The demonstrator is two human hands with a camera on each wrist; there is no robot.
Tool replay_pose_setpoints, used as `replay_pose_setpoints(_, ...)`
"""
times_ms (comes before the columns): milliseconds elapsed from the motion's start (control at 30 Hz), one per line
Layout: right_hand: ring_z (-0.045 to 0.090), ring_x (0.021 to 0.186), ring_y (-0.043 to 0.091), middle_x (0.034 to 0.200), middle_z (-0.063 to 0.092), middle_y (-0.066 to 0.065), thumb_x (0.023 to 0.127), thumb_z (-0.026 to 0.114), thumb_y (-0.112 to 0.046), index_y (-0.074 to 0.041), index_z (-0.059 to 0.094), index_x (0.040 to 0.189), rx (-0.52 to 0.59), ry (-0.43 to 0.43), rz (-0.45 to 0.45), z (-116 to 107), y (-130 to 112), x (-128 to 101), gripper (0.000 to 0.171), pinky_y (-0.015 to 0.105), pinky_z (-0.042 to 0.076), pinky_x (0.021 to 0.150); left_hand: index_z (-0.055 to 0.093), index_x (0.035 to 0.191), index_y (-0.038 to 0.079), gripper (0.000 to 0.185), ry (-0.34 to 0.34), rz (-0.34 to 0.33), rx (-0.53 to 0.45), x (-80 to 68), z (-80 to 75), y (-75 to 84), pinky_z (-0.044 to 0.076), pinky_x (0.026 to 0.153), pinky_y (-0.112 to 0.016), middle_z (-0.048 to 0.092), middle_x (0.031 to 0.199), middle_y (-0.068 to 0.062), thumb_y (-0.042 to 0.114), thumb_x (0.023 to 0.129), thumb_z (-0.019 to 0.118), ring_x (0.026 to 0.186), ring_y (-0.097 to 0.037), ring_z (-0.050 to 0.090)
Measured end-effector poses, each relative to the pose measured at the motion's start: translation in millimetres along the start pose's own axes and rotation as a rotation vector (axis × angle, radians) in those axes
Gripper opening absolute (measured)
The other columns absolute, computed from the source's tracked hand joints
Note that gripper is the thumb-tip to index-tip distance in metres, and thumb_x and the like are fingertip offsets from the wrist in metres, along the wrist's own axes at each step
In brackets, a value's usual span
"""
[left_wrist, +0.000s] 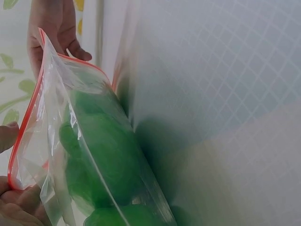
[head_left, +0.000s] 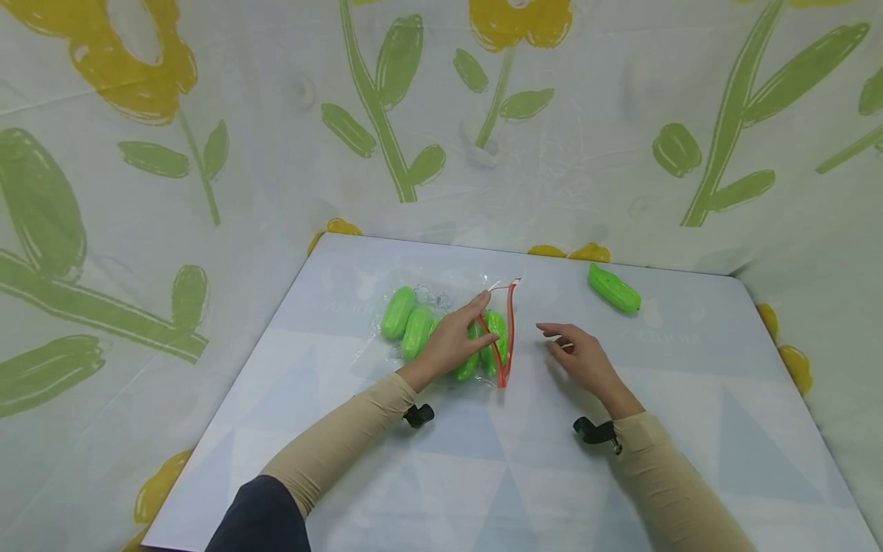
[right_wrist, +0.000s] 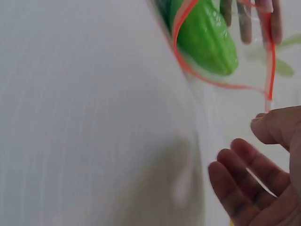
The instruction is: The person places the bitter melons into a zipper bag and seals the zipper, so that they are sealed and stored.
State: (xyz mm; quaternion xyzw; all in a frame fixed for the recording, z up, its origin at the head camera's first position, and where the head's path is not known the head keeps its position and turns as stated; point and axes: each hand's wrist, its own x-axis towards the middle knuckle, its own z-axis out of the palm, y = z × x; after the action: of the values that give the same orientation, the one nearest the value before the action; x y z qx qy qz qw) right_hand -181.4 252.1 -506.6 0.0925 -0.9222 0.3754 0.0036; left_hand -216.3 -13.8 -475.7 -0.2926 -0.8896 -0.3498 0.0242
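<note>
My left hand holds the mouth of a clear zip bag with a red seal strip, its thumb and fingers spread at the lifted upper lip. Inside the bag lie several bright green, cucumber-shaped pieces, side by side; one green piece sits right at the mouth. The bag's mouth gapes toward the right. My right hand hovers to the right of the bag, fingers loosely bent and thumb apart, with nothing in it. Another green cucumber-shaped piece lies loose on the table, beyond the right hand.
A pale table with blue triangle shapes carries everything. Behind it and at both sides hangs a white curtain printed with yellow flowers and green leaves. The table's back edge runs just behind the loose green piece.
</note>
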Motion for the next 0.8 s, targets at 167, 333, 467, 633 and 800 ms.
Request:
replay_pose_setpoints(167, 0.058, 0.098, 0.022, 0.114, 0.061, 0.005, 0.094, 0.054, -0.019, -0.022, 0.058, 0.126, 0.007, 0.110, 0.011, -9.7, 14.8, 3.3, 0.032, 0.042, 0.051, 0.083, 0.025, 0.148, 0.015, 0.077, -0.004, -0.006, -0.002, -0.4, -0.6, 0.3, 0.032, 0.108, -0.030, 0.026, 0.151, 0.002, 0.040, 0.086, 0.064, 0.135, -0.014, 0.030)
replay_pose_setpoints(333, 0.060, 0.093, 0.020, 0.109, 0.062, 0.005, 0.093, 0.056, -0.020, -0.020, 0.060, 0.124, -0.008, 0.201, 0.018, -19.2, 30.5, 8.4, 0.031, 0.038, 0.051, 0.080, 0.024, 0.148, 0.015, 0.077, -0.015, -0.008, 0.000, -0.4, -1.4, 1.7, 0.031, 0.108, -0.030, 0.023, 0.152, 0.007, 0.041, 0.087, 0.063, 0.135, -0.014, 0.029)
replay_pose_setpoints(467, 0.060, 0.091, 0.019, 0.108, 0.061, 0.005, 0.092, 0.058, -0.022, -0.019, 0.061, 0.122, -0.036, 0.234, 0.030, -28.3, 41.6, 14.6, 0.030, 0.035, 0.052, 0.076, 0.025, 0.148, 0.015, 0.077, -0.013, -0.013, 0.000, -0.5, -1.0, 1.6, 0.032, 0.108, -0.030, 0.023, 0.151, 0.007, 0.040, 0.086, 0.064, 0.135, -0.013, 0.029)
replay_pose_setpoints(633, 0.059, 0.090, 0.023, 0.109, 0.059, 0.009, 0.091, 0.059, -0.019, -0.013, 0.063, 0.119, -0.075, 0.323, 0.053, -40.9, 50.9, 20.4, 0.029, 0.040, 0.051, 0.074, 0.026, 0.148, 0.013, 0.077, -0.004, -0.001, 0.002, 0.1, -0.4, 0.7, 0.033, 0.107, -0.030, 0.027, 0.151, 0.000, 0.040, 0.086, 0.064, 0.135, -0.014, 0.030)
replay_pose_setpoints(800, 0.056, 0.092, 0.026, 0.112, 0.055, 0.013, 0.091, 0.058, -0.019, -0.008, 0.063, 0.118, -0.092, 0.391, 0.094, -50.7, 59.8, 22.2, 0.029, 0.042, 0.049, 0.076, 0.025, 0.148, 0.014, 0.077, -0.008, -0.004, -0.002, 0.9, -0.8, 0.9, 0.031, 0.108, -0.029, 0.027, 0.151, 0.001, 0.040, 0.086, 0.064, 0.136, -0.012, 0.028)
